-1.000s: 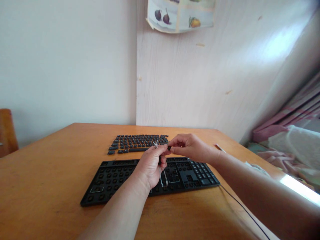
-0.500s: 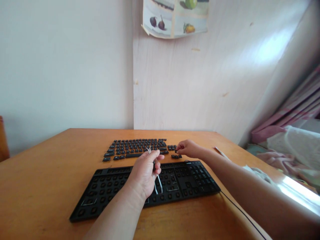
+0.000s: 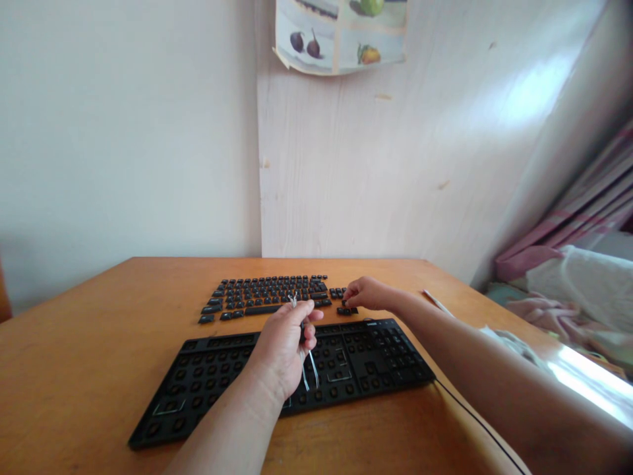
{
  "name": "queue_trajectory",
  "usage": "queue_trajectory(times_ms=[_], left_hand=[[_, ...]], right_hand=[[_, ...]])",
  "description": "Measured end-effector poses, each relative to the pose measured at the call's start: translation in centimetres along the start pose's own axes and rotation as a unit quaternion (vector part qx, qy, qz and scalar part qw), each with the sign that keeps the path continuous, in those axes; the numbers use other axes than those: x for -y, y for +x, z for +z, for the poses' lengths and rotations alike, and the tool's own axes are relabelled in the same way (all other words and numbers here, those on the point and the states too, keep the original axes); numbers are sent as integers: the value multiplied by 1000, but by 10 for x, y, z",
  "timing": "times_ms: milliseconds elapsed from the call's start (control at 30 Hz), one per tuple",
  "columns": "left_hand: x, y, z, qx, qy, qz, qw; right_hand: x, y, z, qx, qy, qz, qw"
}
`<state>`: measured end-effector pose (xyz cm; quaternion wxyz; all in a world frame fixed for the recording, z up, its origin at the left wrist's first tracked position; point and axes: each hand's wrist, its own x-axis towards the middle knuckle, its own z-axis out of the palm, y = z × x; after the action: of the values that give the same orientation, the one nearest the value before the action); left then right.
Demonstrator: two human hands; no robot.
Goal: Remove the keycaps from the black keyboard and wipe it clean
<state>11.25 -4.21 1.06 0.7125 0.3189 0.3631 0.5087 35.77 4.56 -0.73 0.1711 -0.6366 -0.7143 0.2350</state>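
A wire keycap puller point(image 3: 311, 371) is in my left hand point(image 3: 287, 340), its wire legs pointing down over the black keyboard point(image 3: 370, 356) and more thin wire showing above the thumb. Most of the keyboard's main section is bare of caps, with switches and some metal stabiliser wires exposed. Beyond it, loose black keycaps point(image 3: 270, 290) lie in rows copying a keyboard layout. My right hand point(image 3: 368, 293) is at the right end of these rows, fingertips pinched on a small black keycap point(image 3: 345, 303) just above the arrow-key group point(image 3: 345, 311).
The wooden table point(image 3: 74, 356) reaches back to the wall. A cable point(image 3: 477, 415) runs off the keyboard's right corner under my right forearm. Toward the right lie a thin white stick point(image 3: 438, 302) and a pale cloth point(image 3: 514, 343). A fruit picture point(image 3: 341, 39) hangs on the wall.
My right hand has lowered slightly toward the arrow-key group with the keycap. My left hand keeps its grip on the puller. The view has shifted a little.
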Motion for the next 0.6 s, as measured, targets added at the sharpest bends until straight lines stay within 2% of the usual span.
queue_trajectory(times_ms=[600], left_hand=[[2, 2, -2, 4, 2, -1, 1000]], right_hand=[[1, -1, 0, 9, 6, -15, 1000]])
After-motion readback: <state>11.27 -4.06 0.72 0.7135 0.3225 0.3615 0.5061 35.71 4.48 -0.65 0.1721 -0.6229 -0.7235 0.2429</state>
